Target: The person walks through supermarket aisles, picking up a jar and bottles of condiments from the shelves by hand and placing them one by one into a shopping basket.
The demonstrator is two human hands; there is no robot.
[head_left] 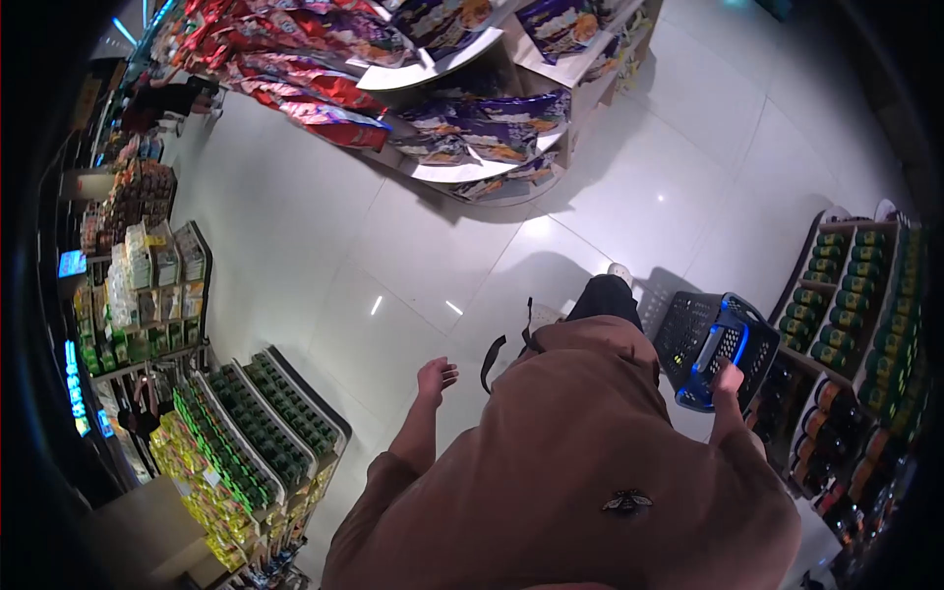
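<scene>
My right hand [728, 379] is closed around the blue handle [710, 348] of a dark grey shopping basket [677, 326] at my right side. The basket has perforated walls and hangs beside my leg; no goods can be made out in it. My left hand [437, 378] hangs free at my other side, its fingers loosely curled and slightly apart, with nothing in them. A black strap [491, 364] dangles at my front, a short way to the right of that hand.
Ahead stands a rounded display [433, 171] of red and purple snack bags. Shelves of green cans [834, 295] and dark bottles [821, 433] are close on my right. Stepped racks of green and yellow packs [258, 428] line the left. Another person [172, 103] is far left.
</scene>
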